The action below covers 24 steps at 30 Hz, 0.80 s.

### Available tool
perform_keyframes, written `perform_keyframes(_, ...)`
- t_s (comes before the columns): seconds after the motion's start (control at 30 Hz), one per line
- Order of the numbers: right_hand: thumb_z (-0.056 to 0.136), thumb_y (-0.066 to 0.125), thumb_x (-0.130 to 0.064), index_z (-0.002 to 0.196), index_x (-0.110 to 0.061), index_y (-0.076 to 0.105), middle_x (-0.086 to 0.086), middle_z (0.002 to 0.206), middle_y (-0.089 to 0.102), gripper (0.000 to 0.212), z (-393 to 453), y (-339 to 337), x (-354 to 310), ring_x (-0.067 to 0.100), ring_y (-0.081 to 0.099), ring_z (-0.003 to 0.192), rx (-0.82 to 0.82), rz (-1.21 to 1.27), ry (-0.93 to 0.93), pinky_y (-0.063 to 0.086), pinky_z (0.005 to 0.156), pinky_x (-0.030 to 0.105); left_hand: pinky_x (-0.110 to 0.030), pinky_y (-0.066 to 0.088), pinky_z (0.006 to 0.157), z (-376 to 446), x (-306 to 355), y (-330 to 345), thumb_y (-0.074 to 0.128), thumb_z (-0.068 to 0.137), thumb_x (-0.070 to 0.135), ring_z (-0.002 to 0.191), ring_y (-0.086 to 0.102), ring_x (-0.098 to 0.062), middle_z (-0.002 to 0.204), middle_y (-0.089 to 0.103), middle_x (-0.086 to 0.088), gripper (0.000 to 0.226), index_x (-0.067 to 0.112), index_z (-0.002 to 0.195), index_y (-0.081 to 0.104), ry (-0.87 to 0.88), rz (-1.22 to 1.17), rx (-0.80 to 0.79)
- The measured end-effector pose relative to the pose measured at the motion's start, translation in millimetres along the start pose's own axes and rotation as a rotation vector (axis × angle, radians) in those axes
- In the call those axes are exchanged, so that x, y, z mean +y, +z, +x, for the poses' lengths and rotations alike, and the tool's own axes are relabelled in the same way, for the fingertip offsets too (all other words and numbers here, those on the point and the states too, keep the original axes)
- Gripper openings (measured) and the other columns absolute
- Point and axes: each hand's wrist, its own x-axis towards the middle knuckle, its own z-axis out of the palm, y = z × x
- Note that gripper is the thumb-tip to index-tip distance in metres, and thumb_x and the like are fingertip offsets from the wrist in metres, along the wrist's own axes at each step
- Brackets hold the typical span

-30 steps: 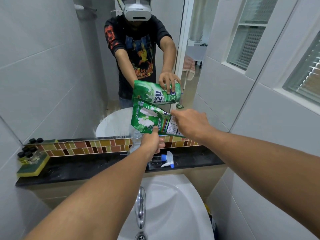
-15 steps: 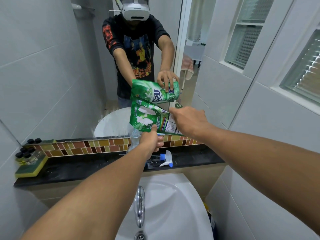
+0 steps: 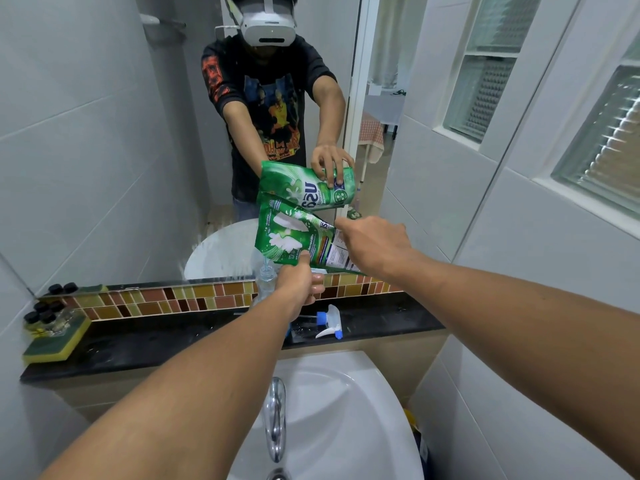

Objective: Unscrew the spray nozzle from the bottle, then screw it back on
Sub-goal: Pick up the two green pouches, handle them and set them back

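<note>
Our left hand [image 3: 300, 280] gripped the open clear bottle [image 3: 266, 284] upright on the black ledge [image 3: 173, 336]; our right hand [image 3: 372, 245] clutched a tilted green refill pouch [image 3: 294, 239] above it (spout hidden). The spray nozzle [image 3: 329, 322] lay on the ledge just beside.

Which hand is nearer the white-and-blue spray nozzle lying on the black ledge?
Left. The left hand holds the clear bottle just above-left of the spray nozzle; the right hand is higher, gripping the green pouch.

Pouch [image 3: 294, 240] above bottle [image 3: 265, 282]; nozzle [image 3: 329, 322] on ledge [image 3: 173, 337] right.
</note>
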Motion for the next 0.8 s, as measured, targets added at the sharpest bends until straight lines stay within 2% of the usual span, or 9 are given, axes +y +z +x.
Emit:
perform_keyframes(0.07, 0.105, 0.044, -0.013, 0.112, -0.029, 0.052, 0.005, 0.088, 0.064, 0.019, -2.9, 4.1, 2.6, 0.028, 0.057, 0.077, -0.013, 0.039, 0.001, 0.050, 0.068, 0.044, -0.040, 0.062, 0.083, 1.6, -3.4, 0.6, 0.042, 0.110, 0.053, 0.077, 0.073, -0.020, 0.105, 0.081, -0.009, 0.050, 0.009, 0.127, 0.059, 0.001, 0.007, 0.005)
perform_keyframes(0.13, 0.106, 0.043, -0.018, 0.108, -0.029, 0.052, 0.006, 0.090, 0.065, 0.014, -6.8, 11.3, 5.1, 0.028, 0.059, 0.075, -0.041, 0.095, 0.005, 0.054, 0.063, 0.043, -0.037, 0.061, 0.076, 2.7, -6.6, 1.3, 0.042, 0.110, 0.051, 0.074, 0.072, -0.019, 0.108, 0.081, -0.012, 0.049, 0.009, 0.126, 0.062, 0.007, 0.006, 0.007)
perform_keyframes(0.27, 0.106, 0.045, -0.018, 0.096, -0.024, 0.048, 0.007, 0.090, 0.061, 0.012, -15.2, 31.5, 11.3, 0.031, 0.053, 0.078, -0.088, 0.225, 0.039, 0.042, 0.057, 0.038, -0.042, 0.064, 0.084, 3.9, -12.6, 3.2, 0.041, 0.111, 0.049, 0.069, 0.072, -0.018, 0.100, 0.082, -0.010, 0.047, 0.010, 0.122, 0.065, 0.016, 0.017, 0.022)
perform_keyframes(0.37, 0.107, 0.045, -0.023, 0.093, -0.022, 0.051, 0.006, 0.090, 0.062, 0.016, -23.0, 44.7, 16.9, 0.032, 0.057, 0.082, -0.127, 0.343, 0.082, 0.053, 0.067, 0.044, -0.034, 0.058, 0.065, 4.3, -19.2, 2.5, 0.043, 0.111, 0.046, 0.077, 0.072, -0.024, 0.094, 0.083, -0.010, 0.043, 0.010, 0.116, 0.065, 0.022, 0.010, 0.033)
perform_keyframes(0.4, 0.108, 0.045, -0.026, 0.093, -0.024, 0.053, 0.005, 0.091, 0.064, 0.016, -26.3, 48.9, 19.3, 0.031, 0.059, 0.084, -0.141, 0.368, 0.097, 0.055, 0.071, 0.047, -0.034, 0.057, 0.064, 5.0, -22.0, 3.1, 0.043, 0.111, 0.046, 0.078, 0.072, -0.025, 0.097, 0.083, -0.012, 0.042, 0.010, 0.115, 0.063, 0.027, 0.017, 0.034)
perform_keyframes(0.53, 0.107, 0.049, -0.033, 0.105, -0.027, 0.061, 0.002, 0.102, 0.071, 0.013, -38.7, 70.0, 27.9, 0.028, 0.065, 0.092, -0.193, 0.445, 0.180, 0.058, 0.078, 0.050, -0.048, 0.066, 0.088, 8.0, -33.5, 6.3, 0.046, 0.109, 0.046, 0.076, 0.072, -0.025, 0.100, 0.082, -0.015, 0.039, 0.011, 0.120, 0.059, 0.074, 0.074, 0.045)
perform_keyframes(0.63, 0.105, 0.053, -0.031, 0.111, -0.024, 0.066, 0.003, 0.108, 0.072, 0.016, -48.7, 87.6, 40.9, 0.028, 0.065, 0.097, -0.204, 0.547, 0.269, 0.058, 0.082, 0.051, -0.056, 0.064, 0.091, 7.7, -38.3, 18.2, 0.048, 0.109, 0.045, 0.078, 0.073, -0.031, 0.099, 0.081, -0.017, 0.037, 0.011, 0.118, 0.058, 0.108, 0.152, 0.033)
perform_keyframes(0.73, 0.103, 0.057, -0.027, 0.110, -0.021, 0.068, 0.004, 0.112, 0.072, 0.014, -61.6, 104.9, 57.4, 0.027, 0.066, 0.099, -0.212, 0.662, 0.391, 0.058, 0.086, 0.050, -0.057, 0.061, 0.095, 4.9, -40.9, 36.0, 0.047, 0.108, 0.046, 0.095, 0.077, -0.038, 0.099, 0.079, -0.018, 0.035, 0.013, 0.115, 0.059, 0.148, 0.319, 0.036)
perform_keyframes(0.8, 0.102, 0.060, -0.025, 0.107, -0.019, 0.068, 0.005, 0.112, 0.072, 0.011, -71.5, 117.6, 71.6, 0.027, 0.067, 0.099, -0.216, 0.718, 0.471, 0.058, 0.088, 0.049, -0.056, 0.059, 0.099, 5.0, -45.0, 51.5, 0.046, 0.110, 0.044, 0.101, 0.075, -0.038, 0.108, 0.078, -0.016, 0.036, 0.012, 0.120, 0.060, 0.157, 0.392, 0.007)
